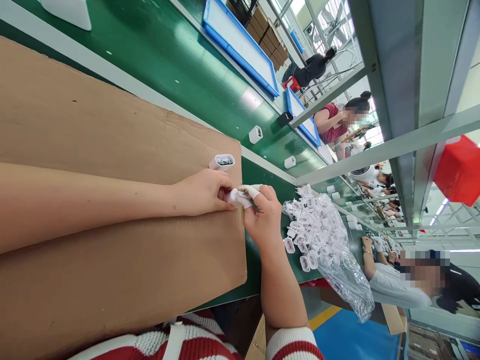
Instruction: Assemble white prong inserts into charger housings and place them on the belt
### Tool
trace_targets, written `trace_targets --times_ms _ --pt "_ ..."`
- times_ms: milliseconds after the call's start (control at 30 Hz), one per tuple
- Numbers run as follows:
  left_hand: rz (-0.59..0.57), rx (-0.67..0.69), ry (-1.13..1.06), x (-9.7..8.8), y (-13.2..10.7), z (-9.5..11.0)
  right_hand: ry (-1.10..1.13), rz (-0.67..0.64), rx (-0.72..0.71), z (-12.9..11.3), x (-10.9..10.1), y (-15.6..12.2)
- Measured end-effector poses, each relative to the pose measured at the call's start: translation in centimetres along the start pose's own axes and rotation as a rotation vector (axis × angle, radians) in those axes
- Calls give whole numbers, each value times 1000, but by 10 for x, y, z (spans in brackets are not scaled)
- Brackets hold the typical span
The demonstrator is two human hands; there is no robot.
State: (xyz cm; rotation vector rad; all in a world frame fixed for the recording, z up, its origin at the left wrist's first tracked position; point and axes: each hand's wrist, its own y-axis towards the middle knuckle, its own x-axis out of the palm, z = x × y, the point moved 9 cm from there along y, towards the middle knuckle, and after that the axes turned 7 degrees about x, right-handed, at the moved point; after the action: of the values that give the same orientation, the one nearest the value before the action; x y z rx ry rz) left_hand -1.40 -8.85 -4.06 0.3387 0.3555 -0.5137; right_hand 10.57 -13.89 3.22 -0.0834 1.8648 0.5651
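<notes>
My left hand (204, 192) reaches in from the left edge over brown cardboard, its fingertips closed on a small white plastic part (233, 195). Opposite it, my right hand (262, 215), with white coverings on some fingers, pinches the same part. The fingers hide most of this part, so its exact kind does not show. Just beside my left hand, a white plastic housing (212, 164) lies on the cardboard, its open end showing a green circuit board. A clear plastic bag (350, 287) with many white plastic housings (311, 225) lies beyond my right hand.
The cardboard sheet (112, 270) covers much of the green bench (157, 45). White housings (255, 134) and a black block (285, 119) stand along it. Blue-rimmed trays (240, 47) lie behind. A metal frame (333, 97) crosses the bench. Co-workers sit further along; one person in white (397, 285) is nearest.
</notes>
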Motion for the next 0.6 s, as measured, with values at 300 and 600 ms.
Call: trace_targets --times_ms 300,600 --pt "-12 -22 44 -1 0 6 -36 -57 43 1 3 9" --pt "-5 31 111 3 -1 11 19 1 322 15 8 3"
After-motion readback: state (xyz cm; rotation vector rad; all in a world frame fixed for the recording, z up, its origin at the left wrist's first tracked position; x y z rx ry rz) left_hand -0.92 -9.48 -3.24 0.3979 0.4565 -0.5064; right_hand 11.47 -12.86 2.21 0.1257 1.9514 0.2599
